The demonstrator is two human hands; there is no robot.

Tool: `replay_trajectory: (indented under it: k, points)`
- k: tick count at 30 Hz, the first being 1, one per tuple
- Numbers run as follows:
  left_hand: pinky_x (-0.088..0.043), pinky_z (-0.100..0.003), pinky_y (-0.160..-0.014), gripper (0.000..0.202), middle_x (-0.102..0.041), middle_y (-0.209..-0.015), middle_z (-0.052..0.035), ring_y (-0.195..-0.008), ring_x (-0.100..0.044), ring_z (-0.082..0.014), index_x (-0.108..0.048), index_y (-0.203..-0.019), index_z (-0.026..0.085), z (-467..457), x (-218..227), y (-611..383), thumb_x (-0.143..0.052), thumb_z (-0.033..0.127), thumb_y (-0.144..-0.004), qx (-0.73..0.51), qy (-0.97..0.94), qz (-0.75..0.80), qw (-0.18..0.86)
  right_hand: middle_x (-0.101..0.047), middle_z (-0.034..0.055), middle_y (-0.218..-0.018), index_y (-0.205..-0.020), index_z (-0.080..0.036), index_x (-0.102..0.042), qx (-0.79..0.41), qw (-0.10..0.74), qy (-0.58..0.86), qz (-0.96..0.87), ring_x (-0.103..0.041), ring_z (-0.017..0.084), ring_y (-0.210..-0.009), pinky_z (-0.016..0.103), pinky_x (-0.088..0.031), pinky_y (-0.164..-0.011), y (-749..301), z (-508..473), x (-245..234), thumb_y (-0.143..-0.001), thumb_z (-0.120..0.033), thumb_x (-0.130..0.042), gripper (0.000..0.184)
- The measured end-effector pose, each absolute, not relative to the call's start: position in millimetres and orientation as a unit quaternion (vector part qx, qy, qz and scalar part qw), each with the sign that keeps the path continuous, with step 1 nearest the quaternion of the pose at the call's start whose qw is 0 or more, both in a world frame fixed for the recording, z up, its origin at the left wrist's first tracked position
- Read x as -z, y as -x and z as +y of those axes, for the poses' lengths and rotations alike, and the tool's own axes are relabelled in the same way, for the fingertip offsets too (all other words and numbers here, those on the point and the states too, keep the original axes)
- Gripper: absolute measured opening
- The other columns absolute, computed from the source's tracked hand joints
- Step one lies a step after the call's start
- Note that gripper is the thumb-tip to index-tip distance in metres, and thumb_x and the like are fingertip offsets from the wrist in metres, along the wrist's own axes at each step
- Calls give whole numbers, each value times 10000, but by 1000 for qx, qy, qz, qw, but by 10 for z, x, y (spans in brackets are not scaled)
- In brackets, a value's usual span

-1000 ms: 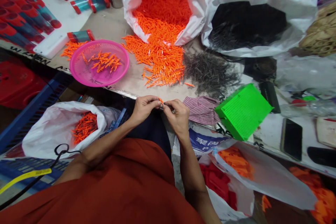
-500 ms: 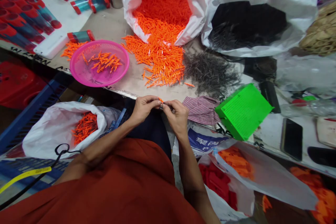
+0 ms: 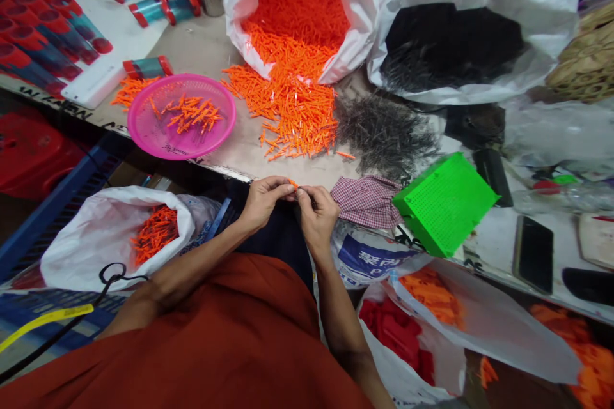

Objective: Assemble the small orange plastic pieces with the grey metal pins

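Observation:
My left hand [image 3: 263,203] pinches a small orange plastic piece [image 3: 292,184] between thumb and fingertips, just off the table's front edge. Close against its right end is my right hand [image 3: 318,212], thumb and forefinger pressed together; whatever is between them is too small to make out. Beyond the hands lies a spilled heap of slim orange plastic pieces [image 3: 302,116]. To its right is a tangle of thin dark plastic pieces [image 3: 384,134]. A pink basket [image 3: 144,134] at the left holds several orange pieces with dark thin ends.
White sacks of orange [image 3: 237,6] and black pieces [image 3: 551,13] stand at the back. A checked cloth [image 3: 367,201] and a green basket [image 3: 446,204] lie right. A white sack [image 3: 81,236] sits low left. Red-capped tubes [image 3: 62,25] fill the far left; phone [image 3: 533,252] at right.
My right hand has shifted slightly left and down, its fingers still at the orange piece. The left hand has barely moved.

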State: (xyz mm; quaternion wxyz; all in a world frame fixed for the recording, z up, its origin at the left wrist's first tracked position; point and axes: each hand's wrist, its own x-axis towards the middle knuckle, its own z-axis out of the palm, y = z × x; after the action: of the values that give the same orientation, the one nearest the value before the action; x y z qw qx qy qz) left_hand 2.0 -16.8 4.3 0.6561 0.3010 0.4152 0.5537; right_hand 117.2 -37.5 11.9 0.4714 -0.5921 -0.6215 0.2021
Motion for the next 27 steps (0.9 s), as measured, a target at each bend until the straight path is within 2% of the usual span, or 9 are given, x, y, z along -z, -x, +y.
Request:
replay_trajectory:
  k: [10,14,17,23,27]
  points:
    - [-481,-212,-615,129,-625,-608,26,-574,-577,-81,-646,-684,137,-183,-12,-64,-711,238,-637,-575,-306,402,644,-657,28,-771,-855,-178,-648,-135,481,608,-617,-586,139,-710,265,-448,-659,-1103,-416,-75,-849,-241,-528,135]
    - [-475,-210,-621,131,-620,-615,30,-578,-572,-79,-640,-687,139,-184,-12,-71,-709,237,-635,-576,-310,410,636,-661,26,-750,-811,-175,-638,-126,471,605,-630,-592,140,-705,264,-454,-663,-1105,-417,-75,-843,-241,-528,133]
    - [-470,-208,-619,124,-617,-617,33,-577,-567,-77,-639,-693,141,-183,-7,-69,-702,232,-638,-575,-313,414,632,-656,19,-723,-766,-169,-627,-141,467,614,-620,-586,134,-679,255,-454,-648,-1100,-406,-97,-830,-238,-526,138]
    - [-469,-209,-617,126,-612,-620,34,-577,-559,-77,-636,-699,141,-182,1,-55,-693,236,-641,-570,-325,419,628,-648,-10,-665,-746,-173,-609,-252,470,629,-566,-560,119,-586,233,-441,-572,-1078,-379,-124,-815,-269,-520,148]
    - [-477,-204,-599,139,-605,-611,34,-566,-557,-74,-624,-704,138,-175,0,-60,-687,249,-649,-565,-326,424,628,-654,9,-718,-768,-176,-606,-220,455,622,-598,-572,134,-638,257,-455,-629,-1108,-362,-100,-826,-264,-508,144]
